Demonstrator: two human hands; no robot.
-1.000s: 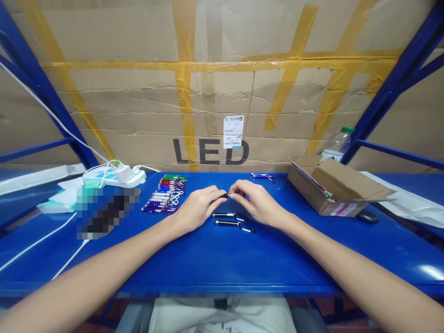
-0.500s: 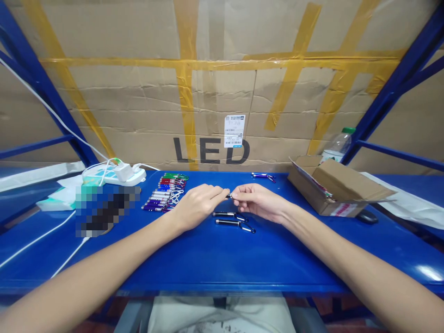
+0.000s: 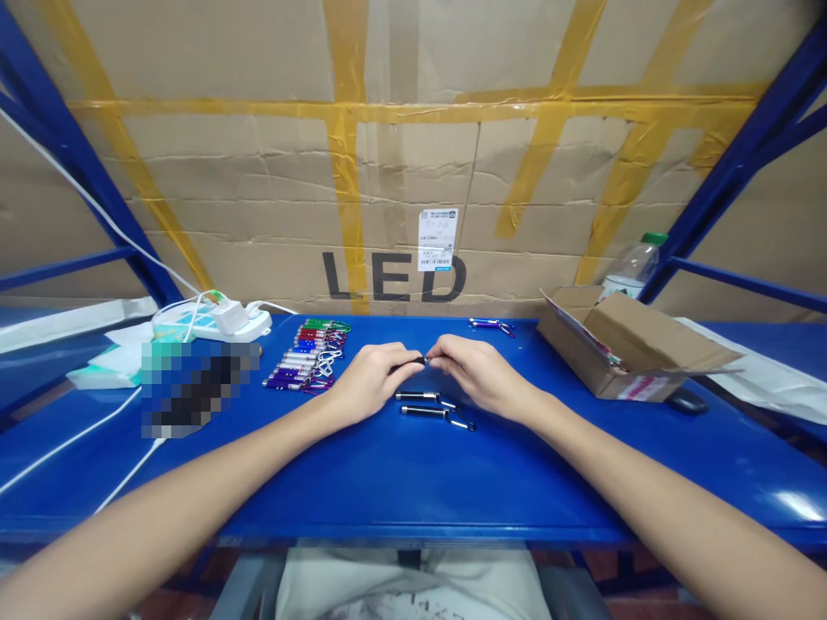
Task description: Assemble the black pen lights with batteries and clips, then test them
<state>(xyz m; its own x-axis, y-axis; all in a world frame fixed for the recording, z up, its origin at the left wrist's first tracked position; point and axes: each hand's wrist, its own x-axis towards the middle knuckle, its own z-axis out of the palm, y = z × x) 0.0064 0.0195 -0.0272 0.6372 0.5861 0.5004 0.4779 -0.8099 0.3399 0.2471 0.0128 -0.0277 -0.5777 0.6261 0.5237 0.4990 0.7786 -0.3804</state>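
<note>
A small black keychain flashlight, mostly hidden by fingers, is between my two hands over the middle of the table. My left hand is closed around its body, thumb beneath and fingers on top. At its right end, the fingertips of my right hand are pinched together; exactly what they grip there is hidden. Just below the hands lie two more black keychain flashlights, an upper one and a lower one, each with a carabiner clip pointing right.
Several coloured keychain flashlights lie in a column left of my hands. A blue-purple one rests near the back edge. An open cardboard box and a bottle stand right. A power strip with white cables sits left.
My right hand has turned over so its back faces up more, fingertips still at the flashlight's end. My left thumb now shows under the flashlight. The things on the table have stayed put.
</note>
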